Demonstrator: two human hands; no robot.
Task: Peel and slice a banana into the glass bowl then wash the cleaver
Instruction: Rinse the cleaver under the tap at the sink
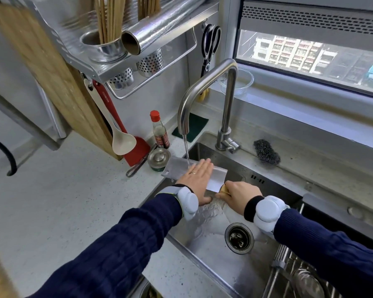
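The steel sink (pixel 202 257) takes up the middle of the counter, its floor wet and rippled around the round drain (pixel 239 237). Over it curves a brushed metal tap (pixel 228 93), and a thin stream of water (pixel 186 151) runs down onto the cleaver (pixel 216 177), which is held flat and nearly level above the basin's far left corner. It has a broad, rectangular, shiny blade. The left hand (pixel 197 176) lies palm down across the top of the blade, fingers straight and close together, pressing on the wet metal right beside the stream; a thin ring (pixel 193 173) shows on one finger. That forearm reaches in from the lower left in a dark blue knitted sleeve. The right hand (pixel 239 194) comes in from the right, knuckles up, fingers curled tight round the pale wooden handle (pixel 224 189), the thumb tip just beside the blade's heel. Each wrist carries a rounded white band. The glass bowl (pixel 241 82) stands clear and round on the window ledge behind the tap, well apart from the hands; I cannot tell what is in it. A dark wire scourer (pixel 266 152) sits on the sink's far rim.
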